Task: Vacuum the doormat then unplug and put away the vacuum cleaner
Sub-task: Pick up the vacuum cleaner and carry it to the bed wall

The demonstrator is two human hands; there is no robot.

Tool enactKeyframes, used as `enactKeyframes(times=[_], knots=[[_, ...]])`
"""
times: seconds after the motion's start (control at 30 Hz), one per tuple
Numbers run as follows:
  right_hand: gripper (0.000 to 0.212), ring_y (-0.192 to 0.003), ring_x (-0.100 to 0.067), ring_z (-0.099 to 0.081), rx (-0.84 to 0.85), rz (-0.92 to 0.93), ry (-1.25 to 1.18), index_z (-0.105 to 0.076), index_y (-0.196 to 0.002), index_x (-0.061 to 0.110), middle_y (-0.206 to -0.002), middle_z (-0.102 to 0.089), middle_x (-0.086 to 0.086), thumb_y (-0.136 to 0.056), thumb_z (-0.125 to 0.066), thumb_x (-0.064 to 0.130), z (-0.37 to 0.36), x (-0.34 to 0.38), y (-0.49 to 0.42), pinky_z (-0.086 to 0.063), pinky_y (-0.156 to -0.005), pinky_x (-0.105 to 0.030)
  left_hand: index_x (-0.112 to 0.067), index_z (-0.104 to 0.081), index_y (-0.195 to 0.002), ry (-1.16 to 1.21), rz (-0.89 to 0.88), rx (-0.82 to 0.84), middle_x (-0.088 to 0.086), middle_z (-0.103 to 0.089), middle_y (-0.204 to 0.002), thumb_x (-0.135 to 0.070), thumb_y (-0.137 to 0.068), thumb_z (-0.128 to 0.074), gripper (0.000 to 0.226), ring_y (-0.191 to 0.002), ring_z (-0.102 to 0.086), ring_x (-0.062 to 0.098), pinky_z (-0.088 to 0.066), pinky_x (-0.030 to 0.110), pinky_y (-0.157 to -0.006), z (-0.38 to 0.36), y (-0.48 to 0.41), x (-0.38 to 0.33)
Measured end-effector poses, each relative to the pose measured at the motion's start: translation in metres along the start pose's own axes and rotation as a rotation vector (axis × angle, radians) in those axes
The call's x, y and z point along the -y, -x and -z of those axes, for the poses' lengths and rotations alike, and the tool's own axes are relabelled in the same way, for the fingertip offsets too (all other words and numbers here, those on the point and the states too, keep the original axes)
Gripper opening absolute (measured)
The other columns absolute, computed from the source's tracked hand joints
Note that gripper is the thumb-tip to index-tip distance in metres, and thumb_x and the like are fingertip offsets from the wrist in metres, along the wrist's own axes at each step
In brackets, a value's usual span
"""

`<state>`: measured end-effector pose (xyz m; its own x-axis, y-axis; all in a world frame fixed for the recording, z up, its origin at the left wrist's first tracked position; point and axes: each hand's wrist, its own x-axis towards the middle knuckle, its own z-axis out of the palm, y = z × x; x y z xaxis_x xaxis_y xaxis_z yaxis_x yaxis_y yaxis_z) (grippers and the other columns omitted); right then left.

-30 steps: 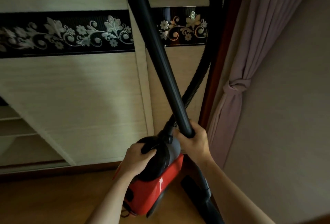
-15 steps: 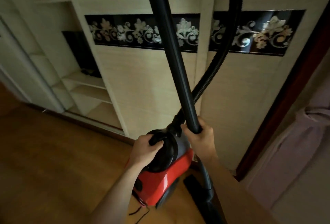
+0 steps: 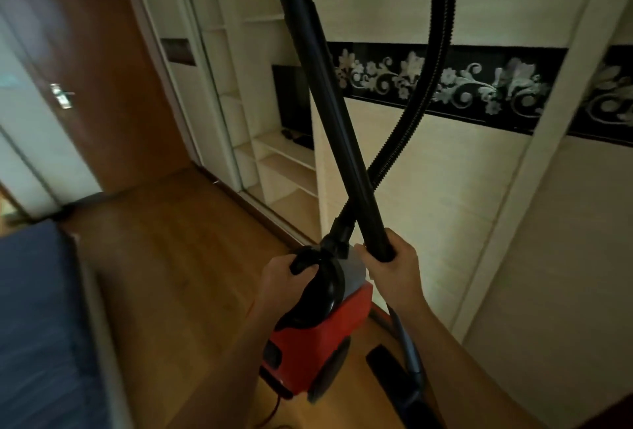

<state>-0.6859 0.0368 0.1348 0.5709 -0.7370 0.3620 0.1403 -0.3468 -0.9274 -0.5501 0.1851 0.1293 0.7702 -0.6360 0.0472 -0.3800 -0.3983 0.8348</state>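
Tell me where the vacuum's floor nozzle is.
Head view, bottom right of centre: the floor nozzle is just right of the red vacuum body, below the right hand.

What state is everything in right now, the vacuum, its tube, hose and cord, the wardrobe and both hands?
vacuum: held by its top handle, nose tilted up.
left hand: grips the vacuum's handle.
right hand: grips the tube.
tube: upright, top leaning left, crossing the hose.
hose: attached to the vacuum, looping up out of view.
cord: hangs below the vacuum; plug not visible.
wardrobe: slid open on the left, shelves showing.
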Motion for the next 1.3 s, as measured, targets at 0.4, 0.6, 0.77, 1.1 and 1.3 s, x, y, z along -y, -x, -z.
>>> enactKeyframes(times=[0.4,0.6,0.77,1.1,1.3], knots=[[0.036,-0.068,-0.003,-0.058,0.150,-0.033,-0.063,-0.057,-0.077,0.039,-0.069,-0.060,0.015,-0.084,-0.083,0.016,-0.169,-0.029,-0.126,-0.048,-0.068,-0.025,0.001,-0.069,-0.086,0.083,0.115,-0.224,0.022,-0.064,-0.069,-0.029,-0.091,-0.068,0.030,-0.061,-0.063,0.040,-0.045,0.034,-0.051,0.090,-0.116,0.085],[0.021,-0.073,-0.012,-0.067,0.204,0.014,-0.049,-0.067,-0.083,0.030,-0.074,-0.069,0.006,-0.086,-0.081,0.015,-0.273,-0.044,-0.201,-0.056,-0.069,-0.032,-0.017,-0.064,-0.072,0.097,0.182,-0.223,-0.004,-0.057,-0.055,-0.026,-0.092,-0.068,0.022,-0.045,-0.056,0.009,-0.043,0.023,-0.046,0.147,-0.198,0.135],[0.017,-0.075,-0.012,-0.068,0.288,-0.026,-0.056,-0.067,-0.080,0.025,-0.073,-0.067,0.008,-0.086,-0.081,0.019,-0.347,-0.057,-0.246,-0.056,-0.068,-0.035,-0.024,-0.062,-0.070,0.029,0.157,-0.240,-0.009,-0.056,-0.053,-0.032,-0.092,-0.068,0.024,-0.044,-0.055,0.003,-0.039,0.019,-0.046,0.193,-0.253,0.166],[0.035,-0.063,-0.007,-0.062,0.456,0.024,-0.147,-0.061,-0.069,0.036,-0.063,-0.062,0.007,-0.088,-0.078,0.013,-0.471,-0.080,-0.329,-0.054,-0.062,-0.027,-0.027,-0.056,-0.065,0.073,0.249,-0.401,-0.013,-0.050,-0.044,-0.027,-0.094,-0.064,0.031,-0.040,-0.048,0.002,-0.036,0.021,-0.048,0.262,-0.348,0.215],[0.026,-0.063,-0.004,-0.060,0.569,0.040,-0.170,-0.063,-0.075,0.032,-0.063,-0.059,0.017,-0.089,-0.078,0.016,-0.550,-0.113,-0.400,-0.047,-0.061,-0.019,-0.013,-0.060,-0.067,0.033,0.333,-0.490,0.000,-0.050,-0.050,-0.034,-0.092,-0.065,0.033,-0.045,-0.050,0.018,-0.039,0.035,-0.048,0.298,-0.423,0.258]])
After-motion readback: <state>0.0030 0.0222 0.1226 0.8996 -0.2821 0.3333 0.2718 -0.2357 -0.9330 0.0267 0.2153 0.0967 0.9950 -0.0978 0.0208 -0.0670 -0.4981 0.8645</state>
